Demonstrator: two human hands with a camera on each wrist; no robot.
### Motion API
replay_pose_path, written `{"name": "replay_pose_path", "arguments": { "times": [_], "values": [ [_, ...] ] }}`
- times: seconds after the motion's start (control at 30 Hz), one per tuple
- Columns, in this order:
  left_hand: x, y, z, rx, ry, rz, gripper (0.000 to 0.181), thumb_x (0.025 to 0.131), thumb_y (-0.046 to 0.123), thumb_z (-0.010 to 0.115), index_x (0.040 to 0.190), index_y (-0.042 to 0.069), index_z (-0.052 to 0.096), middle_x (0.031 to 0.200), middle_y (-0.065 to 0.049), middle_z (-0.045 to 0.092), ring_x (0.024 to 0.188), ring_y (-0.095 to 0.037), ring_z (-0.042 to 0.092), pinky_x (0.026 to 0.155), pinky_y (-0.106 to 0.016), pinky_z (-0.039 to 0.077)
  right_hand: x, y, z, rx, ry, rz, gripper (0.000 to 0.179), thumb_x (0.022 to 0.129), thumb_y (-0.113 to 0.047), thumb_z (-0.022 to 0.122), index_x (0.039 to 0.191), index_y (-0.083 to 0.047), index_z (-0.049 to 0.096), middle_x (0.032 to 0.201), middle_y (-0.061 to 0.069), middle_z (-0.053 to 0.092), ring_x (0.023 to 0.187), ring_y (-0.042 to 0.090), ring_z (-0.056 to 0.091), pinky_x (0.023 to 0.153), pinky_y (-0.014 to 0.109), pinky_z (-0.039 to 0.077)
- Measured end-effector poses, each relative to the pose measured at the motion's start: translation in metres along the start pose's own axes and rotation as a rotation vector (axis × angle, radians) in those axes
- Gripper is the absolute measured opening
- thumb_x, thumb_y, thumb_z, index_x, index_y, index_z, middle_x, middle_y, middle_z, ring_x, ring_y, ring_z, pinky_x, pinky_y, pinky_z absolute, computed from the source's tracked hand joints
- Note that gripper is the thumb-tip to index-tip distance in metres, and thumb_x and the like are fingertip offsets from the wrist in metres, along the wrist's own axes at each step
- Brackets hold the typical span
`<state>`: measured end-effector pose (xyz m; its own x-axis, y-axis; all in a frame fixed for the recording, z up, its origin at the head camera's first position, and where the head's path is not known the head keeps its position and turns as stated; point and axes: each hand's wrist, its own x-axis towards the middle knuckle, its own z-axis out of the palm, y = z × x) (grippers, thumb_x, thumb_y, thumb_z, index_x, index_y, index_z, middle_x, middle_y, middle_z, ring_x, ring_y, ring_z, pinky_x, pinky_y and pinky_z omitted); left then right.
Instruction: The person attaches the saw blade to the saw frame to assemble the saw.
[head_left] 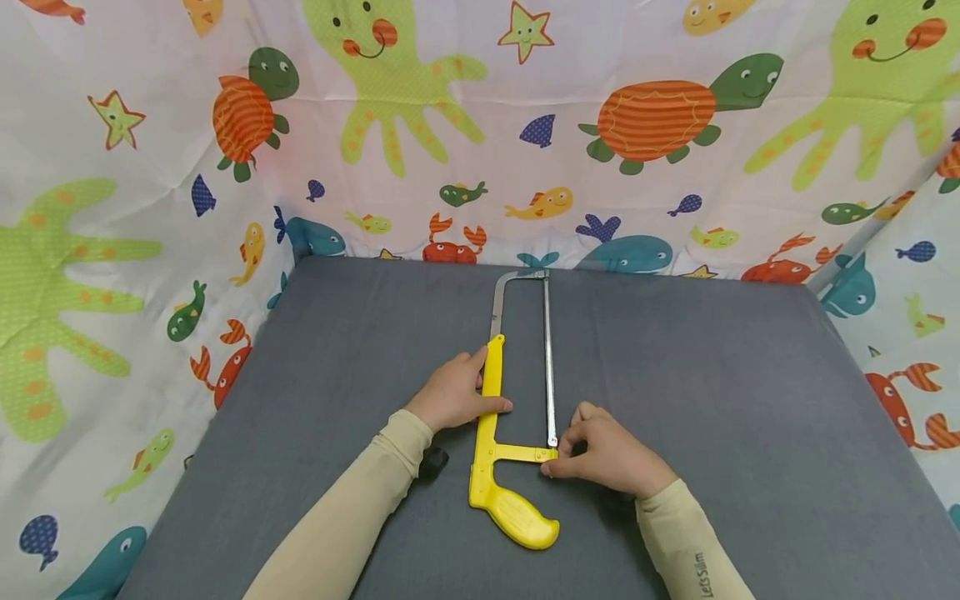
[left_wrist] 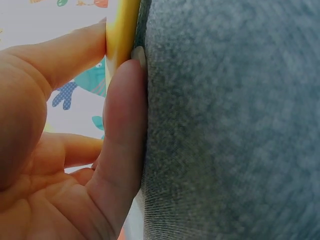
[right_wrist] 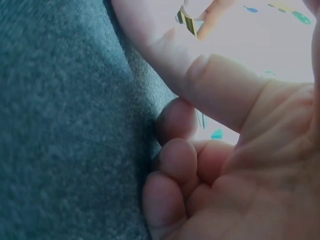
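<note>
A hacksaw with a yellow frame (head_left: 487,429) and yellow handle (head_left: 523,518) lies on the grey cloth, handle toward me. Its silver blade (head_left: 550,358) runs along the right side, and a metal bow (head_left: 498,304) curves round at the far end. My left hand (head_left: 452,393) grips the straight yellow bar, thumb across it; the left wrist view shows the bar (left_wrist: 121,30) between thumb and finger. At the near end of the blade, my right hand (head_left: 609,452) pinches the tip of the yellow crosspiece (head_left: 521,453), its other fingers curled. In the right wrist view the thumb mostly hides the saw.
The grey cloth surface (head_left: 705,367) spreads around the saw. A small dark object (head_left: 432,463) sits beside the left wrist. Curtains printed with sea animals (head_left: 465,125) stand along the back and both sides.
</note>
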<state>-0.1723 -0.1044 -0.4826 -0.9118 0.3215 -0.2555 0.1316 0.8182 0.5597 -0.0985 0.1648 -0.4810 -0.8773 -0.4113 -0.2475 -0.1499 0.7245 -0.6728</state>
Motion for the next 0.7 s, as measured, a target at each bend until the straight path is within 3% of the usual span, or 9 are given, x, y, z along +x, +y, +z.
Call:
{"name": "replay_pose_path", "arguments": {
  "times": [0.7],
  "values": [
    [0.001, -0.0007, 0.0007, -0.01, 0.003, -0.002, 0.108, 0.089, 0.055, 0.087, 0.169, 0.007, 0.035, 0.1, -0.006, 0.055, 0.08, -0.019, 0.054, 0.065, -0.029, 0.041, -0.0037, 0.008, -0.0052, 0.032, -0.035, -0.082, 0.018, 0.082, -0.035, 0.094, 0.077, -0.031, 0.078, 0.094, 0.003, 0.047, 0.089, 0.019, 0.044, 0.074, 0.027, 0.039]
  ]
}}
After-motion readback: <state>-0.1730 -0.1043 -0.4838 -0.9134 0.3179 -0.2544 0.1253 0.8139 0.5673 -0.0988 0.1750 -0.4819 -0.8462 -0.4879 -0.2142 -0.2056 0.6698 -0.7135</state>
